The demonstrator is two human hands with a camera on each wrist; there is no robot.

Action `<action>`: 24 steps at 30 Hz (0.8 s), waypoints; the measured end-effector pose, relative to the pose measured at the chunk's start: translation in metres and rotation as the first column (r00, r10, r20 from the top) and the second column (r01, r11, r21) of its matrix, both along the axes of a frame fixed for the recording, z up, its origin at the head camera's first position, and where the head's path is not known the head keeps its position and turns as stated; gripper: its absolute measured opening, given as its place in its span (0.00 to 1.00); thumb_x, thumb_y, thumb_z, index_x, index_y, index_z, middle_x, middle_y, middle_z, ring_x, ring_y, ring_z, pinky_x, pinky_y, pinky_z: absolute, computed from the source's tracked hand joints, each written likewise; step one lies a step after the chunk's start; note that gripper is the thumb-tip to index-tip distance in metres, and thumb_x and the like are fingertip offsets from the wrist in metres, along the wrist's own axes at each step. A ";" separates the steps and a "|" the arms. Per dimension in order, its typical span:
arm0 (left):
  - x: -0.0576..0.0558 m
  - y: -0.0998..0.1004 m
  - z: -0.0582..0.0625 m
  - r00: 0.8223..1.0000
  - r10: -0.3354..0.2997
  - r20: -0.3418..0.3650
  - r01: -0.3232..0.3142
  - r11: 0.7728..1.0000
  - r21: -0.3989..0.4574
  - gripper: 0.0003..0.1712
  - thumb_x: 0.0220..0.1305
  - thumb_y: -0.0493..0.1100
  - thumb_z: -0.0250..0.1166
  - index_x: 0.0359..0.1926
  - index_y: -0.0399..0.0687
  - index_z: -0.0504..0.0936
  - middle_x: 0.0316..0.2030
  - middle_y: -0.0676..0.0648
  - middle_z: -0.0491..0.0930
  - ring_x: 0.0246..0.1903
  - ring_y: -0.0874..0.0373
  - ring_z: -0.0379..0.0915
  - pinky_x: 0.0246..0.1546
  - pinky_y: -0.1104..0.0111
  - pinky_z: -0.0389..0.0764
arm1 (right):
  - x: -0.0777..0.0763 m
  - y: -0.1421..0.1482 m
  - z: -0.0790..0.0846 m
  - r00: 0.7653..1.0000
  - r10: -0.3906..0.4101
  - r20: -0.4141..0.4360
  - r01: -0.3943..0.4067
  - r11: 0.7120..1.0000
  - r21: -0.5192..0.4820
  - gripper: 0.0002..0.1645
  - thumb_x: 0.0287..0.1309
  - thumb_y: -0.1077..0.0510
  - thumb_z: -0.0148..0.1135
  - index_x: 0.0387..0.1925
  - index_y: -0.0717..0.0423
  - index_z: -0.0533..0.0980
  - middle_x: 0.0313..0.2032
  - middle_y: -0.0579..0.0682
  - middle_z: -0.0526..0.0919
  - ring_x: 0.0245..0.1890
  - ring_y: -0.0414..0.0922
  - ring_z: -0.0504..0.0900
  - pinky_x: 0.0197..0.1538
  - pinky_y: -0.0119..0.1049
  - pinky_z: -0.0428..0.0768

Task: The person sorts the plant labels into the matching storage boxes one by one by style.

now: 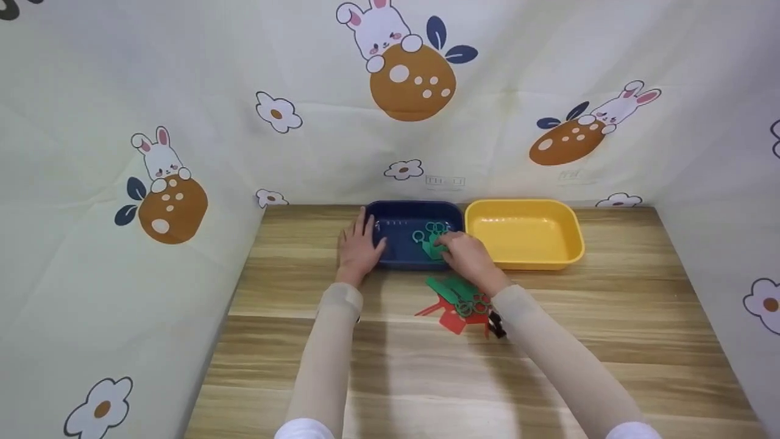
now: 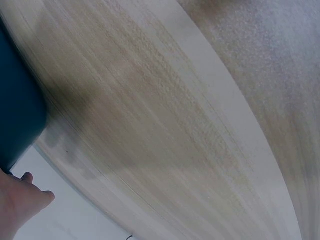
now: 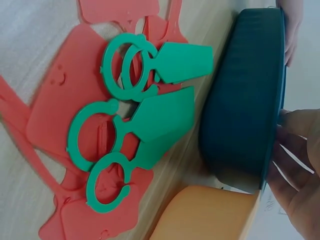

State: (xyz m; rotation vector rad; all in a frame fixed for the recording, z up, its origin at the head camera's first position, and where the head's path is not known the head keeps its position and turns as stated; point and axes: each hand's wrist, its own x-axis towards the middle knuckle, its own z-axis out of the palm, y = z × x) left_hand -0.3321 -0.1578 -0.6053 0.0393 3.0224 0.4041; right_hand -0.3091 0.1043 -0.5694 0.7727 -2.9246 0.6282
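Observation:
My left hand (image 1: 359,249) rests against the left end of the blue tray (image 1: 390,266), its fingers extended along the rim. My right hand (image 1: 470,256) reaches over the tray's right part, fingers bent, fingertips right at the green plastic ring tags (image 1: 434,249) lying inside. In the right wrist view the blue tray's wall (image 3: 240,100) hides those fingertips; I cannot tell whether they pinch a tag. Below that wrist lies a pile of more green tags (image 3: 162,120) with open rings, on top of flat red tags (image 3: 65,90), one showing a small smile.
A yellow tray (image 1: 524,244) stands right beside the blue one, against the back wall. Some black pieces (image 1: 496,325) show at the right of the pile, partly under the right forearm. A patterned cloth (image 1: 329,152) encloses the wooden table (image 1: 292,366).

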 end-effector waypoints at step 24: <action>0.002 0.000 0.003 1.000 -0.012 -0.013 0.011 1.000 -0.020 0.41 0.73 0.63 0.47 0.79 0.51 0.51 0.81 0.48 0.36 0.77 0.42 0.47 0.75 0.43 0.51 | 0.040 0.000 0.009 0.994 0.080 -0.080 -0.086 0.994 -0.073 0.10 0.60 0.58 0.68 0.44 0.55 0.84 0.41 0.50 0.88 0.44 0.49 0.86 0.49 0.44 0.85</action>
